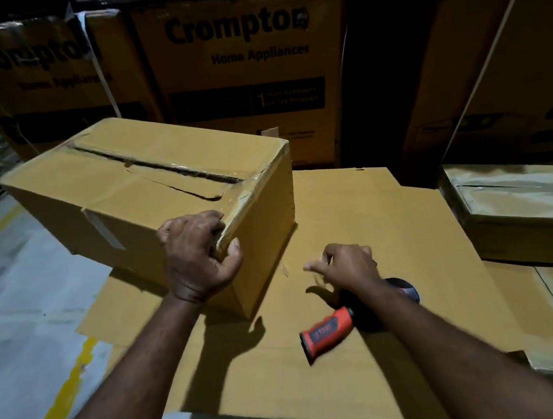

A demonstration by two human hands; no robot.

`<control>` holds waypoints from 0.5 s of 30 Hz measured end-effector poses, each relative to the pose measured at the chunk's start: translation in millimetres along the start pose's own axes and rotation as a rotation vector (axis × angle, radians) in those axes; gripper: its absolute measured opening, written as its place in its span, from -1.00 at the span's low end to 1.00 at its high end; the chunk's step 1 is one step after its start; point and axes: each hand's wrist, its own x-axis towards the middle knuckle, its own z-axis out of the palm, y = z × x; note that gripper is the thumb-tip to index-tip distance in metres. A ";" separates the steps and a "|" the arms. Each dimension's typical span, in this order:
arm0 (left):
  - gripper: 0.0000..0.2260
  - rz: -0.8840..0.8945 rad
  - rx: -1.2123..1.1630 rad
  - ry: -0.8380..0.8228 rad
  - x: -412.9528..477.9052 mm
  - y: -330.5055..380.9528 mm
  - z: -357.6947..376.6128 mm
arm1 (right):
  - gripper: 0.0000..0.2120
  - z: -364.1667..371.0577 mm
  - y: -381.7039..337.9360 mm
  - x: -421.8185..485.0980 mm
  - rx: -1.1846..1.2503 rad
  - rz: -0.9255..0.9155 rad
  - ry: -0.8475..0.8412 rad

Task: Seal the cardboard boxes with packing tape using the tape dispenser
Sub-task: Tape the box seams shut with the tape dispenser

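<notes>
— While gripping the cardboard box (148,189), holds it where?
— By the near top corner, with the left hand (200,252). Fingers curled over the top edge, thumb pressed on the end face, right on the clear tape (245,192) wrapped round that corner.
— And the right hand (347,265)?
— Hovers apart from the box, just above the flattened cardboard sheet (389,217). Fingers loosely curled, forefinger stuck out leftward. Blurred, so cannot tell whether pinching anything.
— Whereabouts of the tape dispenser (328,332)?
— Lying on the sheet, near the right hand but untouched. Red-and-black handle toward the viewer, dark roll end partly hidden under the right forearm (454,327).
— State of the box top?
— Flaps down, yet with a dark gap along the middle seam. Torn along one flap near the taped end. Grey strip of tape (103,229) stuck on the long side face.
— Standing on what?
— On the same sheet, turned at an angle.
— Anything round about?
— Tall Crompton cartons (244,58) stacked behind. Second box (522,202) with a glossy taped top at the right. Grey floor (14,308) with a yellow line (64,388) at the left.
</notes>
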 end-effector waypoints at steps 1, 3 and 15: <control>-0.70 -0.006 -0.001 0.000 0.1 1.0 -0.8 | -0.49 -2.4 -1.9 7.5 0.035 0.060 0.012; -0.69 -0.016 -0.007 -0.002 0.3 4.3 -3.3 | -0.44 -10.8 -9.7 20.3 0.062 0.118 0.012; -0.78 -0.230 -0.113 -0.022 2.6 19.9 -13.0 | -0.47 -29.4 -46.2 48.6 -0.189 0.119 -0.166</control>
